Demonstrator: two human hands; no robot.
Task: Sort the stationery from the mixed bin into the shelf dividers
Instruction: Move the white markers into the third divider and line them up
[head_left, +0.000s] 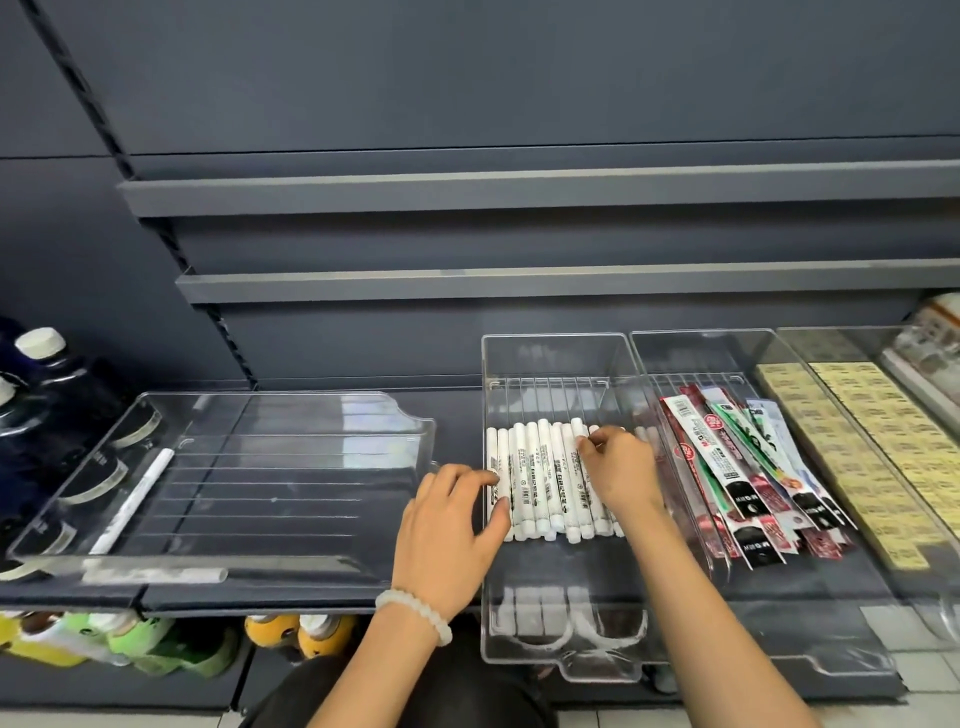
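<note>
White markers being lined up in the middle clear tray — left hand braces the row's end, fingers bent; right hand pinches one marker. Next — the lone marker in the left tray likely fetched.

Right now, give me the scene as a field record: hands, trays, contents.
left hand: fingers on the left end of the marker row, at the middle tray's left wall
right hand: fingertips pinch a white marker near the row's right end
white markers: side by side in one row in the middle tray
left tray: clear, holds a single white pen
right tray: packaged pens, overlapping
far right: yellow packs in rows
bracelet: on left wrist
</note>
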